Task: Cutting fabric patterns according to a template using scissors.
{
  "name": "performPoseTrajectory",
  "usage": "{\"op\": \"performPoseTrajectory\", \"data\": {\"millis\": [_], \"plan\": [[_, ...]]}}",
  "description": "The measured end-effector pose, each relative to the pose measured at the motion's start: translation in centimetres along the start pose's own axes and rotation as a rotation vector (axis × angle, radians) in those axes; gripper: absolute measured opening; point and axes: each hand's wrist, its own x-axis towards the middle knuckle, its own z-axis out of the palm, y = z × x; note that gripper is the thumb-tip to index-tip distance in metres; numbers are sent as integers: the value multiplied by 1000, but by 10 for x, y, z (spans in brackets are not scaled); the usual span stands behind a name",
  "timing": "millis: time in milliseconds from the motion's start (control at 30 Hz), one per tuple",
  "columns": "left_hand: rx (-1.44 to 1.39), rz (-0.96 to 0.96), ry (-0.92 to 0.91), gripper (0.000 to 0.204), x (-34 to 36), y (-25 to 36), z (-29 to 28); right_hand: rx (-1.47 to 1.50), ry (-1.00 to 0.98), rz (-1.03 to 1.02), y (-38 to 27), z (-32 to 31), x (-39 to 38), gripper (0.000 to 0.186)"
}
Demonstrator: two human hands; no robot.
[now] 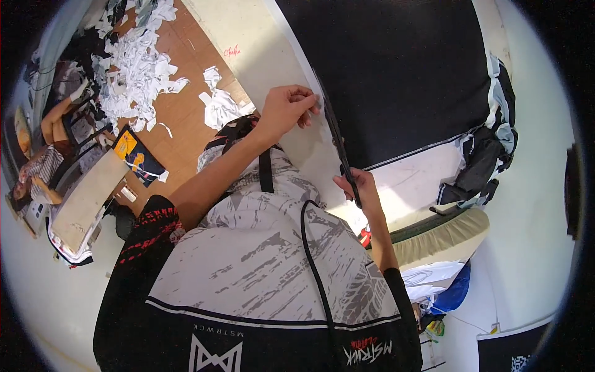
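Note:
A large black cloth (390,68) lies flat on a pale table, its left edge next to both my hands. My right hand (365,189) is closed around a long, thin black thing (338,136) that runs up along that edge; whether it is scissors, a strip of cloth or both, I cannot tell. My left hand (290,110) is bent in at the cloth's left edge, thumb and fingers pinched together near the upper part of the thin black thing. What lies between those fingertips is hidden.
Black and grey cloths (480,164) are heaped at the table's right side. White scraps (136,77) litter the brown floor at far left, with a seated person (46,167) beyond. A beige padded board (443,242) stands at right. A black cord (310,260) hangs over my shirt.

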Motion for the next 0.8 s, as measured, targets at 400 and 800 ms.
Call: {"op": "performPoseTrajectory", "data": {"millis": [400,800], "plan": [[-34,-17,-35,22,-10,-6,7,3,-41,21,-12,-4,8,36],[-78,4,-75,23,-22,-9,15,-29,9,-14,-39,-3,14,42]]}}
